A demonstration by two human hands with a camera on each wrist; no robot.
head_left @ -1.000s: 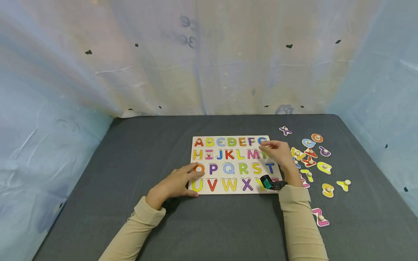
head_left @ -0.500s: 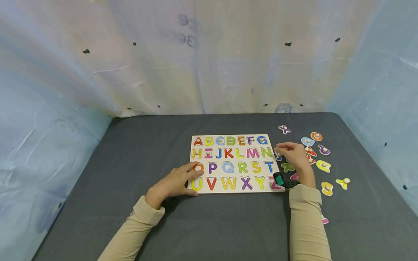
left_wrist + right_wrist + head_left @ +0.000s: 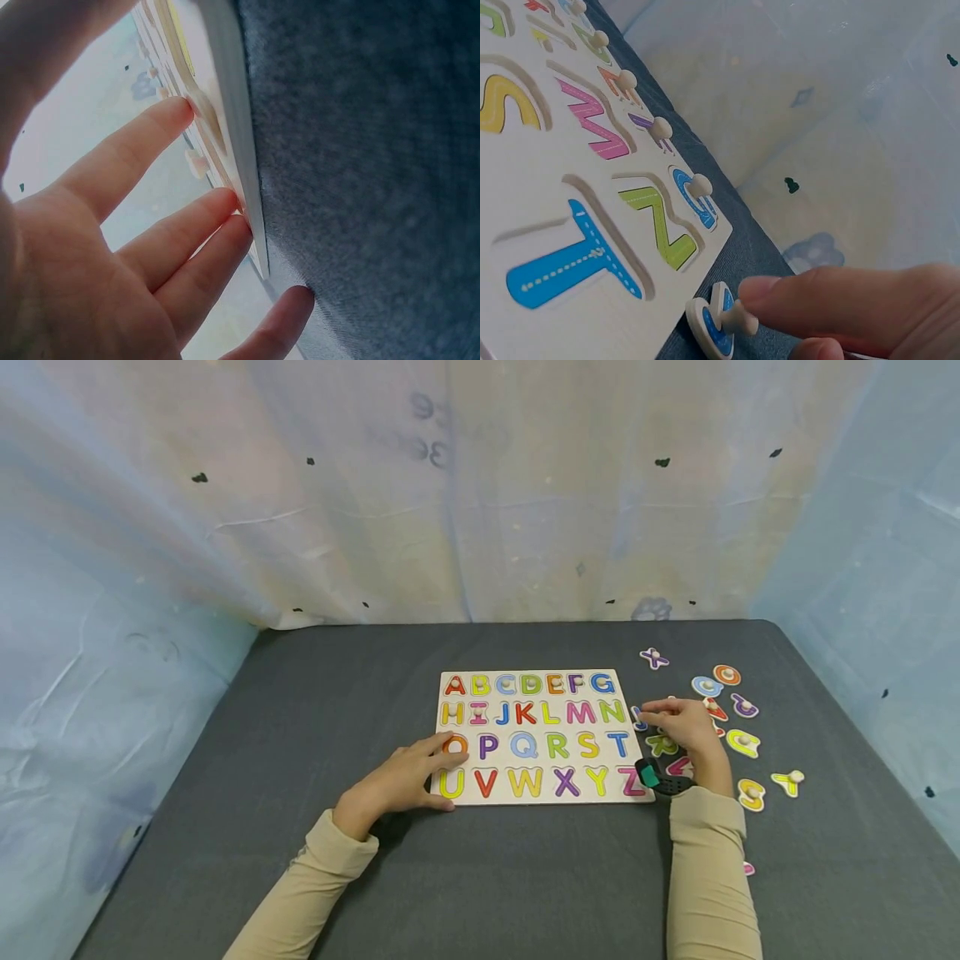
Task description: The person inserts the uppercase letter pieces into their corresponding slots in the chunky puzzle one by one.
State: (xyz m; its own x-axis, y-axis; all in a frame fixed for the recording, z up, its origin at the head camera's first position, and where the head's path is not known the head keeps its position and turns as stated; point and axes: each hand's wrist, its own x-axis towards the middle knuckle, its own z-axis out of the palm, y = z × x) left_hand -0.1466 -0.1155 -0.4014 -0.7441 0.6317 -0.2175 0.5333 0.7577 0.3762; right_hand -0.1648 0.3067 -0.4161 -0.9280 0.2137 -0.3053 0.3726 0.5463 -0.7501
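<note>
A white alphabet puzzle board (image 3: 540, 797) lies on the dark table. Knobbed pieces sit in its top row and in the H and I places; other letters there are bare printed recesses. My left hand (image 3: 401, 777) rests on the board's left edge, fingers spread near O and U; in the left wrist view its fingertips (image 3: 180, 109) touch the edge. Just beyond the right edge, my right hand (image 3: 686, 724) has its fingertips at the wooden knob of a blue letter J piece (image 3: 717, 326). The piece lies on the cloth close against the board.
Loose letter pieces are scattered right of the board: a purple X (image 3: 654, 658), an orange O (image 3: 727, 674), a yellow Y (image 3: 787, 782), a yellow S (image 3: 752, 794) and several more. Some are partly hidden under my right hand and sleeve. Pale sheets surround the table.
My right hand has left the blue G, now in its slot, and moved right and toward me to the blue J piece. The left hand has stayed on the board.
</note>
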